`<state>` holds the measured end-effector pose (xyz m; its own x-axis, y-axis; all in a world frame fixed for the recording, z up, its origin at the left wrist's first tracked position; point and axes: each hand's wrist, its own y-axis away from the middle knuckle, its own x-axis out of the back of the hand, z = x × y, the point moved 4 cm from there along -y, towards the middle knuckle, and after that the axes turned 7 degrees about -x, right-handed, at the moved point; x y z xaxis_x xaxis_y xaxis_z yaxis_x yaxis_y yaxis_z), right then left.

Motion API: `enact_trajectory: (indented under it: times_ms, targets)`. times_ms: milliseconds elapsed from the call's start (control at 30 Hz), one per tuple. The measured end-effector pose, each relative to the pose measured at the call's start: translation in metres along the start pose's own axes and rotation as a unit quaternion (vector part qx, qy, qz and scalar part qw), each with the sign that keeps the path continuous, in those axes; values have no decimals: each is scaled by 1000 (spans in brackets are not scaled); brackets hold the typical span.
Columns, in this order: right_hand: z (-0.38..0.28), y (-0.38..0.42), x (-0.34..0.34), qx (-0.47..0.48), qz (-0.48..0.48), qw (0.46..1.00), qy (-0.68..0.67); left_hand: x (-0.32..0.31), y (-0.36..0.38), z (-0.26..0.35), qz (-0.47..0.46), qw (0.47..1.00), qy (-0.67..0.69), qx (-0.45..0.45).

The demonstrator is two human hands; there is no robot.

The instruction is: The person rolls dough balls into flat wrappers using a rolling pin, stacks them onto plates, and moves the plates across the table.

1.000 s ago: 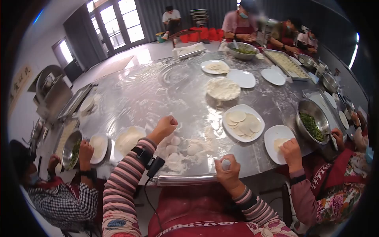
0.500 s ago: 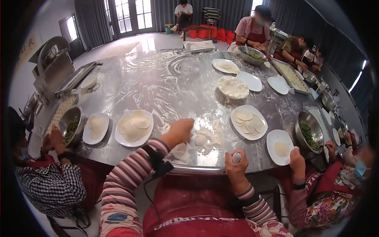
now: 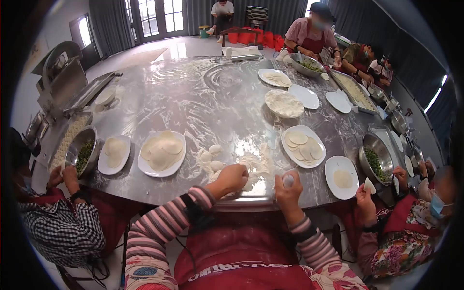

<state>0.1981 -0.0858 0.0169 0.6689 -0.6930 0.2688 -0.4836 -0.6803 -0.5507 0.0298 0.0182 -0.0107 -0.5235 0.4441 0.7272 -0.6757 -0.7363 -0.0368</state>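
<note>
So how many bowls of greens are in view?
3: a left bowl and a right bowl on either side of the table, a far bowl across it. Some may be hidden: contents of the far-right bowls are unclear.

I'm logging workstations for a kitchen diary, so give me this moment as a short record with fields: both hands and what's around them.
Left hand: fingers curled, low by the table's near edge; anything in its grasp is hidden
Right hand: closed around what looks like a rolling pin, seen end-on
Beside left hand: small round dough lumps among loose flour
Left plate: piled thin dough sheets
Right plate: overlapping dough rounds
Co-worker at right: hand holding up a wrapper
</note>
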Motion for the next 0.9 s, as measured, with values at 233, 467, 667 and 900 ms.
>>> enact_trajectory:
  times_ms: [233, 467, 667, 900]
  targets:
    - [7, -37, -35, -6, -11, 1000, -3, -2, -6, 17, 0, 999, -28, -34]
    - [4, 1, 3, -12, -9, 1000, -3, 5, 6, 3, -43, 998, 24, -35]
    - [12, -32, -35, -3, 0, 1000, -10, 4, 2, 18, -38, 998, -39, -31]
    - [3, 10, 7, -15, -4, 1000, -2, 3, 4, 3, -7, 992, -84, -90]
